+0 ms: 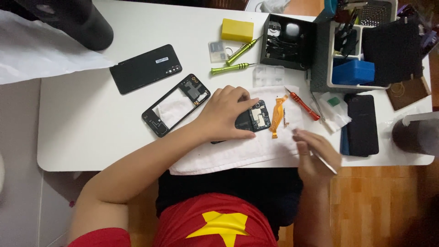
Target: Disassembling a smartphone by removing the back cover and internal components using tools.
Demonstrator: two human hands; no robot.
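Observation:
My left hand [226, 114] presses down on an opened black phone [256, 121] that lies on a white cloth [238, 153]; its circuit board shows past my fingertips. An orange flex cable [277, 116] lies loose just right of the phone. My right hand [315, 153] rests on the cloth's right edge and grips thin metal tweezers [327, 163], whose free end points toward me. A red-handled screwdriver [304, 106] lies beyond that hand.
A black phone frame [176, 105] and a black back cover [145, 68] lie to the left. Two green screwdrivers [231, 68], a yellow block [237, 30], a black parts box [288, 41], a white organiser [361, 45] and another dark phone [362, 123] crowd the table's far right.

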